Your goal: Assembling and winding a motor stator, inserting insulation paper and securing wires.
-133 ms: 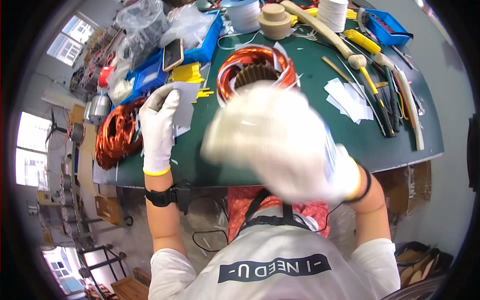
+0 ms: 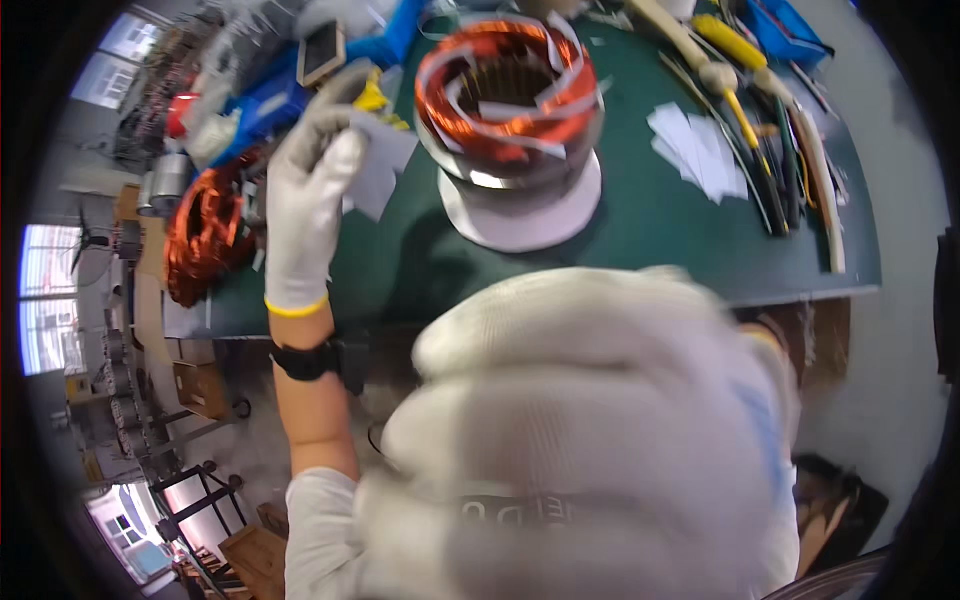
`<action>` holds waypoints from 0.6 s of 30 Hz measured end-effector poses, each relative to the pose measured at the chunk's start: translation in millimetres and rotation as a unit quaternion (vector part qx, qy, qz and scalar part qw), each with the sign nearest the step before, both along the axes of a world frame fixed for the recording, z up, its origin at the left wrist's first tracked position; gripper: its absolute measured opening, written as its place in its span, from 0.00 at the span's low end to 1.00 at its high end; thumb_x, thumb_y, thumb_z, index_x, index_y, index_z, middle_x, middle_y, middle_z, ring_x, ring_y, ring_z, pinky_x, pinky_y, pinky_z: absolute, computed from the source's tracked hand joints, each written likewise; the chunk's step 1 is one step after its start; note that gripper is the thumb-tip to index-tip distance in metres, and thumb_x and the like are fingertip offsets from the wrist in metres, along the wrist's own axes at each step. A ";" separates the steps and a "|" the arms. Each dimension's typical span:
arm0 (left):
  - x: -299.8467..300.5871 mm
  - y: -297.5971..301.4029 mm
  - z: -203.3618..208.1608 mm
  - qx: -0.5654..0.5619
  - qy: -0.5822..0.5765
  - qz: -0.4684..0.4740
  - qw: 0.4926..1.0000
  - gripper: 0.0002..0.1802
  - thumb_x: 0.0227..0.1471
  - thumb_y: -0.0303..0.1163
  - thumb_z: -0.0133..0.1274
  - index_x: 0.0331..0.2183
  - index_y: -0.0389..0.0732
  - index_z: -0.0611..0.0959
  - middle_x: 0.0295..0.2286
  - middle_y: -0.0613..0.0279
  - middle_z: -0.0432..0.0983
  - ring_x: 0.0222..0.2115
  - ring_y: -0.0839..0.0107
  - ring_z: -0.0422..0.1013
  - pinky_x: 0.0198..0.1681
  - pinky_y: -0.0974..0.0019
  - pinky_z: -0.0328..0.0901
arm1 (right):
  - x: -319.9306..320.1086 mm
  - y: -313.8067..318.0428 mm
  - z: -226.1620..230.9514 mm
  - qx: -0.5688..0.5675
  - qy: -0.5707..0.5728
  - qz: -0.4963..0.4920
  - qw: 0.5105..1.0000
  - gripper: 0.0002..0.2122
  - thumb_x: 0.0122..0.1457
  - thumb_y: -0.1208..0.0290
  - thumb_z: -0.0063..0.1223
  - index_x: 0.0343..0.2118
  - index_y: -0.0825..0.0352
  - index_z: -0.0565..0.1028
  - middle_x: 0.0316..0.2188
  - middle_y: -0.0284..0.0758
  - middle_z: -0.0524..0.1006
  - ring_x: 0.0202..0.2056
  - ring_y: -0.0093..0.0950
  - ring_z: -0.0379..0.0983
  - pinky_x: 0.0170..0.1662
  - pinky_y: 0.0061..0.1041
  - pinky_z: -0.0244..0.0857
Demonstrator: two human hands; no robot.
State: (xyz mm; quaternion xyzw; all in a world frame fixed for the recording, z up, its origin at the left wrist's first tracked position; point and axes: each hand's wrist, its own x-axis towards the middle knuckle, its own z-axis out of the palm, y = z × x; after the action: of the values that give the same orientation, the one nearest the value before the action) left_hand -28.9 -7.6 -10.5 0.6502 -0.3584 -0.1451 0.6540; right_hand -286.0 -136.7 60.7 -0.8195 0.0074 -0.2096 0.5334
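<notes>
A stator with orange copper windings (image 2: 490, 135) stands upright on a white round base (image 2: 525, 222) at the middle of the table, white paper strips tucked among its coils. My left hand (image 2: 308, 190), in a white glove with a yellow cuff, pinches a light grey sheet of paper (image 2: 385, 175) between thumb and fingers, left of the stator. My gloved right hand (image 2: 590, 420) looms large and smeared at the lower middle, apart from the stator and close to the camera. Motion blur hides whether its fingers hold anything.
Loose copper coils (image 2: 205, 235) lie at the table's left edge. A phone (image 2: 322, 52) rests by blue bins (image 2: 268, 112) at far left. White paper slips (image 2: 695, 150) lie right of the stator. Farther right are a yellow-handled mallet (image 2: 738, 118), other tools and a blue tray (image 2: 788, 32).
My right hand has swung down and nearer the camera, uncovering the stator and its base. The table has shifted upward in view; my left hand still holds the grey sheet.
</notes>
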 end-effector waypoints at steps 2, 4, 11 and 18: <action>-3.9 -14.2 -5.0 -0.013 0.001 -0.098 0.995 0.16 0.60 0.35 0.55 0.41 0.31 0.81 0.66 0.50 0.56 0.57 0.71 0.65 0.60 0.65 0.59 | -25.0 6.1 0.1 -0.055 0.109 -0.147 0.982 0.10 0.52 0.72 0.55 0.34 0.71 0.78 0.35 0.39 0.78 0.37 0.36 0.75 0.42 0.32 0.71; -14.5 -33.0 -17.3 -0.012 0.043 -0.085 0.995 0.17 0.58 0.37 0.57 0.42 0.32 0.81 0.66 0.46 0.55 0.64 0.67 0.58 0.62 0.64 0.55 | -39.4 -20.5 6.4 -0.267 0.113 -0.212 0.933 0.10 0.56 0.74 0.52 0.38 0.72 0.79 0.38 0.40 0.79 0.40 0.36 0.76 0.44 0.31 0.70; -47.3 -40.3 -21.4 -0.050 -0.057 -0.106 0.991 0.12 0.57 0.38 0.60 0.36 0.40 0.84 0.49 0.47 0.72 0.70 0.64 0.38 0.65 0.59 0.47 | 65.7 -263.7 -66.7 -0.321 0.039 -0.297 0.899 0.14 0.64 0.68 0.46 0.44 0.70 0.79 0.38 0.48 0.82 0.40 0.44 0.80 0.48 0.33 0.71; -100.7 -47.8 -28.2 -0.027 -0.122 -0.079 0.989 0.10 0.56 0.37 0.60 0.37 0.44 0.87 0.68 0.33 0.32 0.71 0.60 0.25 0.65 0.58 0.47 | 115.0 -340.1 -182.6 -0.457 0.444 -0.296 0.711 0.16 0.64 0.71 0.40 0.50 0.68 0.76 0.49 0.48 0.79 0.48 0.44 0.79 0.52 0.43 0.72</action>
State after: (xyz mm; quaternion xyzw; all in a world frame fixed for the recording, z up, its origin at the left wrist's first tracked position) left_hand -129.6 -55.5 -38.7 0.6150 -0.4893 -0.1060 0.6092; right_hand -171.0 -476.8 -122.0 -0.9176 0.3891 0.0533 -0.0608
